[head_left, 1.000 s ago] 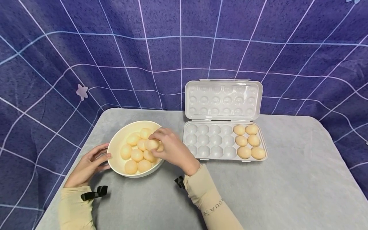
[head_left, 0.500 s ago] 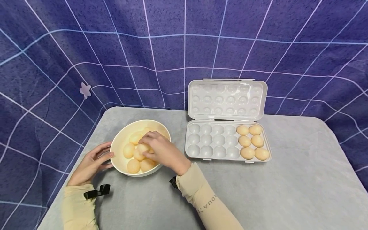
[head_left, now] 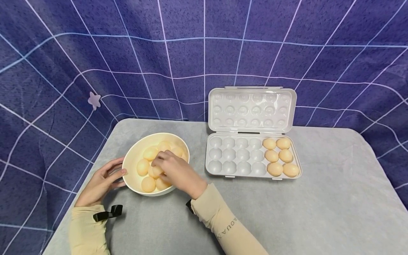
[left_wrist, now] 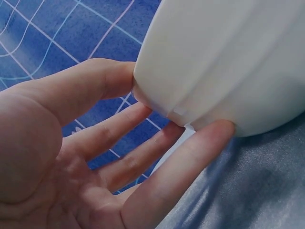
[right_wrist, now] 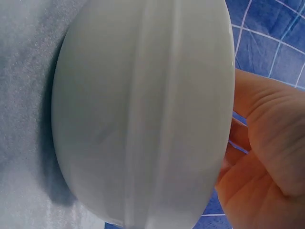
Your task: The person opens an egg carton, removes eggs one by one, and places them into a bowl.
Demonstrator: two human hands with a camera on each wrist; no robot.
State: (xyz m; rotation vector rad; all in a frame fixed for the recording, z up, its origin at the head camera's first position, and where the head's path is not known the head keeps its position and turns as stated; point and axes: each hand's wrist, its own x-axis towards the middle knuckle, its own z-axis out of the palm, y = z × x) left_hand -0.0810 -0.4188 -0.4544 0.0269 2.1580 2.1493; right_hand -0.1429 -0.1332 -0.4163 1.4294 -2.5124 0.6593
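Eggs [head_left: 142, 167] are lying in the bowl [head_left: 130, 156] in the head view, the right grip [head_left: 176, 171] clasping one egg [head_left: 157, 170], the left grip [head_left: 100, 182] touching the rim. In the left wrist view, spread fingers [left_wrist: 176, 171] are touching the bowl's outside. In the right wrist view, its wall is hiding the fingertips.

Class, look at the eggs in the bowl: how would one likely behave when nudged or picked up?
An egg would probably roll when nudged, being rounded, though the bowl should contain it. It might slip from a loose pinch, since its surface looks smooth.
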